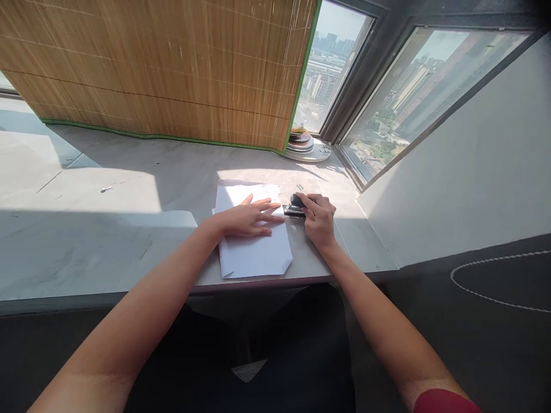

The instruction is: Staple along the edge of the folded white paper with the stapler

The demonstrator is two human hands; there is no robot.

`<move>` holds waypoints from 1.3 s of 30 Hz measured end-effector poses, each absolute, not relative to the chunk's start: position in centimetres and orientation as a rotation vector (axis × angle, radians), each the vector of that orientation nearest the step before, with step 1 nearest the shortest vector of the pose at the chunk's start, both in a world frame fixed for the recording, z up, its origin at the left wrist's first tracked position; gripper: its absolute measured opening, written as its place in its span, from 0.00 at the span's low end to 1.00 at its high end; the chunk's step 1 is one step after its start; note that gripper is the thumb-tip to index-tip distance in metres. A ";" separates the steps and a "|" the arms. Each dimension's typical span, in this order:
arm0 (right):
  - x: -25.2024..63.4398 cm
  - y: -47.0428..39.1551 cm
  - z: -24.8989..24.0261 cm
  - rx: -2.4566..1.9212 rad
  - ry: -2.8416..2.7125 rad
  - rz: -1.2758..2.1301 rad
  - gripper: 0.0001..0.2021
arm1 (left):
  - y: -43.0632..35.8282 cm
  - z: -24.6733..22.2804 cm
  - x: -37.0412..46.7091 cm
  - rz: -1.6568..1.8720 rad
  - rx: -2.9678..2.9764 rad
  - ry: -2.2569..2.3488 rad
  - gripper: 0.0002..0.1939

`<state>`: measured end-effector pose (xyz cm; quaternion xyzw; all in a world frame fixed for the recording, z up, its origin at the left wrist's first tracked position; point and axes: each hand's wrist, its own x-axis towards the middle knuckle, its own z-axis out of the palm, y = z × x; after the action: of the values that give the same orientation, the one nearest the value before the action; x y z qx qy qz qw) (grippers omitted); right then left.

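Note:
A stack of white paper sheets lies on the stone sill near its front edge, with one or two lower corners folded. My left hand rests flat on the sheets, fingers spread toward their right edge. In my right hand is a black stapler, which sits on the sill at the right edge of the paper. Its front end meets or nearly meets that edge; whether paper is inside its jaw I cannot tell. Just beyond the stapler lie a few small staple-like bits.
A bamboo blind with green trim hangs behind the sill. Stacked plates stand in the window corner. On the left is a small scrap. A white wall bounds the right; a beaded cord hangs there.

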<state>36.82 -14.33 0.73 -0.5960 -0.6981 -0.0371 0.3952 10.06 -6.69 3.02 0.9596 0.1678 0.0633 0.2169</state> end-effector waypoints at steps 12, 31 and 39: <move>38.0 -12.7 -0.7 -1.551 -1.593 -0.225 0.23 | -7.2 3.4 10.4 0.220 2.703 0.516 0.33; 37.4 -12.8 0.1 -1.742 -1.433 0.028 0.18 | -6.0 2.8 6.6 0.913 2.388 1.796 0.14; 37.4 -13.0 0.4 -1.768 -1.467 0.043 0.15 | -7.9 2.8 -0.9 0.347 2.008 2.232 0.29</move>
<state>37.42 -13.04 0.39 -0.7021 -0.5824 0.0169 0.4093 -0.89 -7.93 2.83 0.6632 0.7372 0.1147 0.0594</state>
